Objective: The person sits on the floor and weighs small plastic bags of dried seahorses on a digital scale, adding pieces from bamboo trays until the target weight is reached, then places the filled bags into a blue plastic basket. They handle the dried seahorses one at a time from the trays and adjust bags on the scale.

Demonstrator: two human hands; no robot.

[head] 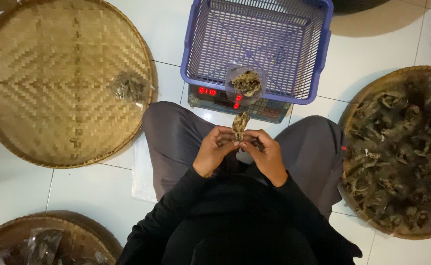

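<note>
The person sat on the white tiled floor (19, 191) with both hands drawn together over the lap. The left hand (214, 149) and the right hand (264, 153) pinched between their fingertips a dried, crinkled brownish piece (240, 124) that stood up above the knuckles; both hands were closed around its lower end, which the fingers hid.

Just beyond the hands, a small clear plastic cup (245, 84) held more of the same dried stuff. It seemed to sit in the near edge of a blue plastic mesh basket (318, 54), square and otherwise bare. Under the basket stood a digital scale (215, 95), mostly covered, with red lit digits on its front panel.

To the person's right, a round woven tray (360, 98) was heaped with dark, shrivelled dried pieces (397, 157); its far side was cut off by the picture's edge. To the left lay a larger round bamboo tray (53, 83), flat and pale, woven in a herringbone pattern, carrying a single clear bag (129, 88) of dried material near its right rim. At the lower left corner a third woven tray (78, 235) was only partly in view, holding crumpled clear bags (39, 245) whose contents I could not make out. Dark sleeves and grey trousers hid the floor beneath the person.
</note>
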